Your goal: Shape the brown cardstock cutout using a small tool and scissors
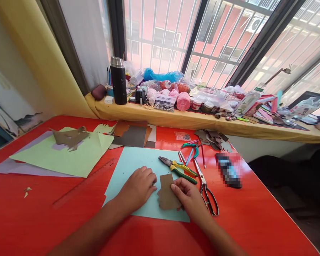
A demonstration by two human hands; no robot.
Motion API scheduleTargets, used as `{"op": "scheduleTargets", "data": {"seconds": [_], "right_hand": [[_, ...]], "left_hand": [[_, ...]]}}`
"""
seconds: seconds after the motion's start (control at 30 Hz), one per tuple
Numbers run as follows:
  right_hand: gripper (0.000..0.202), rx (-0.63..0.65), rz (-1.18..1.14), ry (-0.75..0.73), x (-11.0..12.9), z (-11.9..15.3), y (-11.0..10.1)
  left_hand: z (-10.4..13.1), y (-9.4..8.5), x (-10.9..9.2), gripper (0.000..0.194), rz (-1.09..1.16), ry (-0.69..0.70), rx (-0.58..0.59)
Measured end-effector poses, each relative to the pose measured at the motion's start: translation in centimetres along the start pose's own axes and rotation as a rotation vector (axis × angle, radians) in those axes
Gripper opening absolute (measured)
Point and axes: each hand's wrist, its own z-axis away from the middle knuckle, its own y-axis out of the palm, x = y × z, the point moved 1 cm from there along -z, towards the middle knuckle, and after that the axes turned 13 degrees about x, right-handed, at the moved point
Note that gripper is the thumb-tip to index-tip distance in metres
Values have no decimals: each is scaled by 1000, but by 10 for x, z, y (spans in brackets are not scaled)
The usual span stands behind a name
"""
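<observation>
A brown card cut-out with a straight top and a wavy lower edge is pinched at its right side between the thumb and fingers of my right hand. My left hand rests just left of the card with its fingers curled together. A small dark, shiny spot shows at those fingertips, too small to name. Under both hands lies a light blue paper sheet. Pliers with green and yellow handles lie on the sheet beyond the card. Scissors with black handles lie right of my right hand.
On the red table, green paper and a transparent ruler lie left. Dark card sheets and a pile of cut-outs are at the back. A black thermos stands on the cluttered windowsill. A blurred object lies right.
</observation>
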Motion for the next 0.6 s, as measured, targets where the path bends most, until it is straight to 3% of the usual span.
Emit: {"op": "scheduleTargets", "data": {"seconds": [0.23, 0.4, 0.6], "right_hand": [[35, 33, 210, 11, 0, -9, 4], [21, 14, 437, -15, 12, -14, 13], [16, -14, 493, -30, 16, -17, 11]], "left_hand": [[1, -6, 31, 9, -55, -136, -116], [-5, 1, 33, 11, -112, -148, -179], [-11, -3, 33, 14, -214, -255, -223]]}}
